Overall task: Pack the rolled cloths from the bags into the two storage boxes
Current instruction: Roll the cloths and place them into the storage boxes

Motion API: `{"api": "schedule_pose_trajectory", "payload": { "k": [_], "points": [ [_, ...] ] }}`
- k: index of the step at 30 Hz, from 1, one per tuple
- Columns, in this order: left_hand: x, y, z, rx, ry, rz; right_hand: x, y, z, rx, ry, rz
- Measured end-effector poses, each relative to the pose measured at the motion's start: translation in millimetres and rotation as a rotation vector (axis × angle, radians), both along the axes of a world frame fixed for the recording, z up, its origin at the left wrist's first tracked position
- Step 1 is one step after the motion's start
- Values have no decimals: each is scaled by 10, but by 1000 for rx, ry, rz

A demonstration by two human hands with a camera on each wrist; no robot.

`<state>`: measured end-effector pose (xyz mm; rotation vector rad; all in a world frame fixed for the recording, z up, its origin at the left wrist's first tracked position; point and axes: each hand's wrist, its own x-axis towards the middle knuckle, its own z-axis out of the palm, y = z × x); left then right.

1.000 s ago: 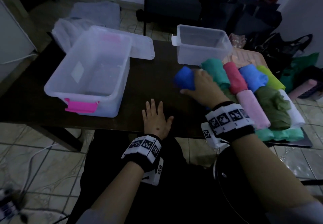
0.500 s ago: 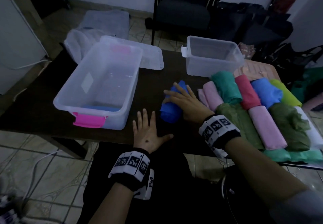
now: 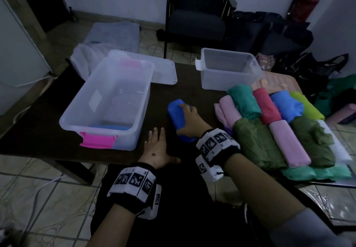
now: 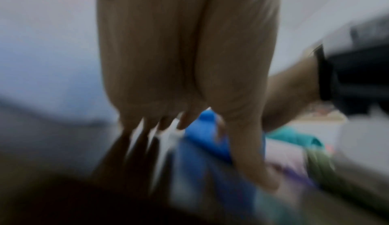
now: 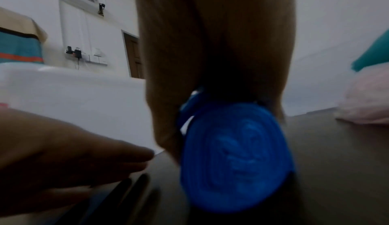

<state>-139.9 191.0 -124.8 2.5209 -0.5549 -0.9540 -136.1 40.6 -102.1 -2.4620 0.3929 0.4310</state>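
Note:
A blue rolled cloth [image 3: 175,116] lies on the dark table [image 3: 38,131] between the boxes and the pile. My right hand [image 3: 189,120] grips it from above, thumb on one side and fingers on the other; the right wrist view shows the spiral end of the blue roll [image 5: 235,158] under the right hand [image 5: 210,53]. My left hand [image 3: 156,147] rests flat on the table's near edge, fingers spread and holding nothing. The large clear box [image 3: 81,100] with a pink latch stands at left, another blue cloth [image 3: 109,127] at its near end. The small clear box [image 3: 227,81] stands at the back.
Several rolled cloths [image 3: 279,131] in pink, green, red, blue and teal are piled at the table's right. A clear lid [image 3: 165,73] lies behind the large box. A dark chair [image 3: 196,19] and bags [image 3: 317,69] stand beyond the table.
My right hand has drawn the blue roll out of the pile, leftward and nearer to me. The left hand has stayed flat on the table.

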Motion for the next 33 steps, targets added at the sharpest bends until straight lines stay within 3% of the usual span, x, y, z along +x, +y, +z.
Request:
{"api": "schedule_pose_trajectory", "payload": {
  "k": [3,5,8,10,12,14,15,17,19,20,23,26,30,33],
  "points": [
    [39,16,102,-68,102,43,17,-222,105,130,91,186],
    [21,-36,165,-78,124,44,14,-359,185,211,45,122],
    [27,-169,244,-79,-3,109,16,-494,210,249,-70,-76],
    [82,-230,281,-70,-117,130,-16,-496,182,144,-220,-202],
    [147,-248,279,-71,-179,103,-107,-392,167,-108,-517,-291],
    [172,-226,274,-118,-181,98,-196,-244,199,-237,-693,-199],
    [167,-200,281,-147,-183,114,-219,-178,214,-233,-637,-71],
    [141,-133,309,-163,-200,138,-216,-90,202,-203,-263,184],
    [108,-82,343,-128,-176,139,-182,-53,187,-202,97,298],
    [100,-79,368,-107,-163,147,-172,-34,174,-225,165,321],
    [126,-173,486,-46,-191,212,-236,63,137,-389,142,389],
    [270,-347,595,78,-182,205,-385,100,74,-432,42,397],
    [461,-530,580,188,-24,80,-593,11,29,-399,-18,416],
    [498,-626,437,118,74,165,-697,-75,36,-400,-41,424]
  ]
}}
